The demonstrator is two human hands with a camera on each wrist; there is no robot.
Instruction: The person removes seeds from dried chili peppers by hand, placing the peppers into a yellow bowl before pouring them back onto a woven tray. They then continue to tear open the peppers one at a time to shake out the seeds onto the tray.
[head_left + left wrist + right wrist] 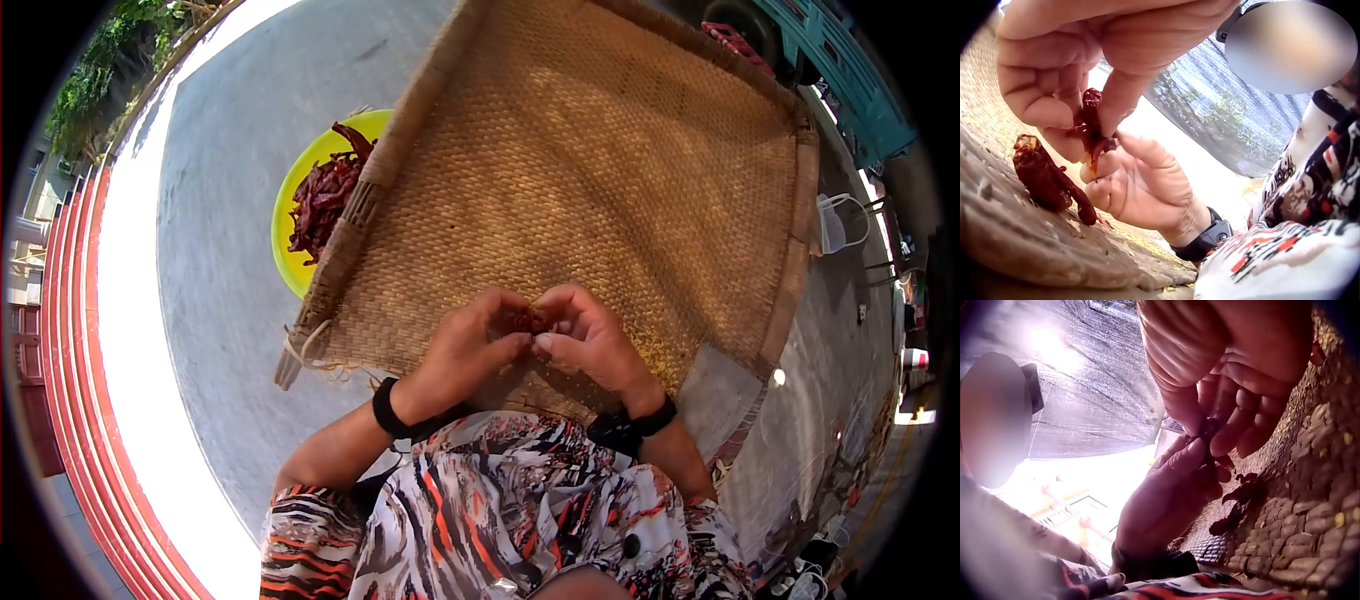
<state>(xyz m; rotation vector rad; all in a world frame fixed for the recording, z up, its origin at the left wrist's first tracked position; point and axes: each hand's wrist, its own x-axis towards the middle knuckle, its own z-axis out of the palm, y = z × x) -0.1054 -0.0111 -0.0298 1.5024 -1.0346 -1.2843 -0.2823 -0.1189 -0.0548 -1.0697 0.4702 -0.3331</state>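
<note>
Close together over the near part of a woven tray [560, 180], both hands pinch one dried red chili [1090, 119]. The left hand [462, 345] grips it between thumb and fingers. From the other side the right hand [597, 345] has thumb and fingertips on the same pod. In the left wrist view the chili looks torn, with a pale orange inside showing at its lower end. Dark red chili pieces [1047, 178] lie on the weave just under the hands, and the right wrist view shows them too. In the head view the fingers cover much of the held pod.
A yellow-green basin [283, 235] of dried red chilies [325, 200] stands on the concrete floor [215, 290], left of the tray's raised rim [400, 130]. Yellow seeds [660, 350] are scattered on the weave. Red-edged steps [90, 330] lie far left; a teal vehicle [840, 80] stands at upper right.
</note>
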